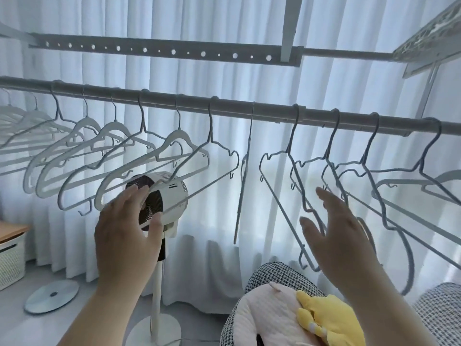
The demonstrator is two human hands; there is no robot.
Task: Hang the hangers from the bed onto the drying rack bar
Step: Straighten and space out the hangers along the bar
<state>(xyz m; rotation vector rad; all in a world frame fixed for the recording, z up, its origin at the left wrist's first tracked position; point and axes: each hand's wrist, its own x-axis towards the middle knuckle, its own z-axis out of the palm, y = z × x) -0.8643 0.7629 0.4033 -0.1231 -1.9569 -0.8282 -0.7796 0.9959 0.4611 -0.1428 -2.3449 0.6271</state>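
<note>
Head view: some thirteen hangers (178, 136), one bar (237, 106), two empty hands (127, 228) (344, 236)

Faint lettering on fan (172, 196) housing, too blurred to read.

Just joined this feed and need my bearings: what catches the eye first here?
The long drying rack bar crosses the whole view, lined end to end with empty white and grey hangers. Below it, the left hand and the right hand are both raised with open fingers, gripping nothing. A white standing fan sits behind the left hand.
</note>
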